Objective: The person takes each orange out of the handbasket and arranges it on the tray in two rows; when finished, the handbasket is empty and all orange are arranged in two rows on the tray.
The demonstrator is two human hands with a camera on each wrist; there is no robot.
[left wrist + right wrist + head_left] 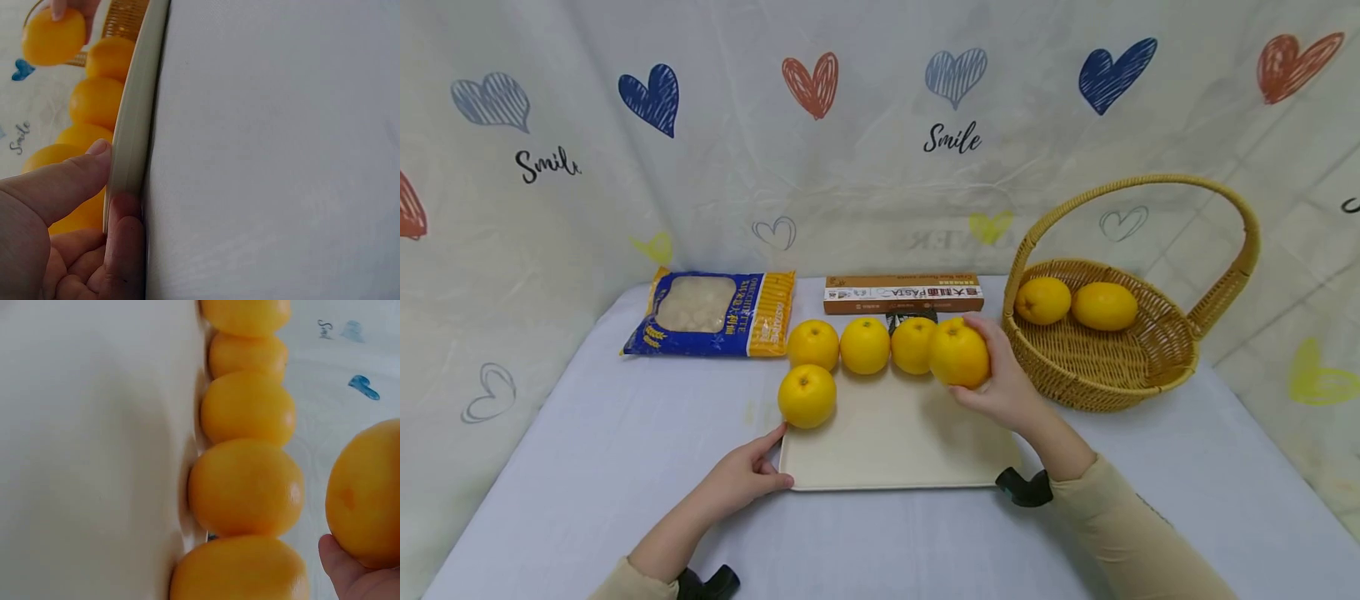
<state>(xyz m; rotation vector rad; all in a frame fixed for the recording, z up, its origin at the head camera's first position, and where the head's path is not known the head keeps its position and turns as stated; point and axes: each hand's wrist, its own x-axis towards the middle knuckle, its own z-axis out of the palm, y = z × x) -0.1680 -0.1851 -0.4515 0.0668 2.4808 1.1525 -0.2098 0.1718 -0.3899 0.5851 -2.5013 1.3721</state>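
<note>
My right hand (pixel 1006 387) grips an orange (pixel 959 354), fingers on its far side and thumb below, over the back right of a cream tray (pixel 895 450). The right wrist view shows this orange (pixel 369 494) apart from the row beside it. Several oranges (pixel 865 345) line the tray's back edge, and another orange (pixel 807 397) sits in front at the left. At the tray's near left corner, my left hand (pixel 748 475) holds the edge; in the left wrist view its thumb (pixel 81 165) is on the rim and its fingers are against the side wall.
A wicker basket (pixel 1101 392) with a tall handle stands at the right, holding two yellow-orange fruits (pixel 1105 306). Behind the tray lie a brown pasta box (pixel 902 294) and a partly hidden black package (pixel 912 317). A blue and yellow pasta bag (pixel 711 315) lies back left.
</note>
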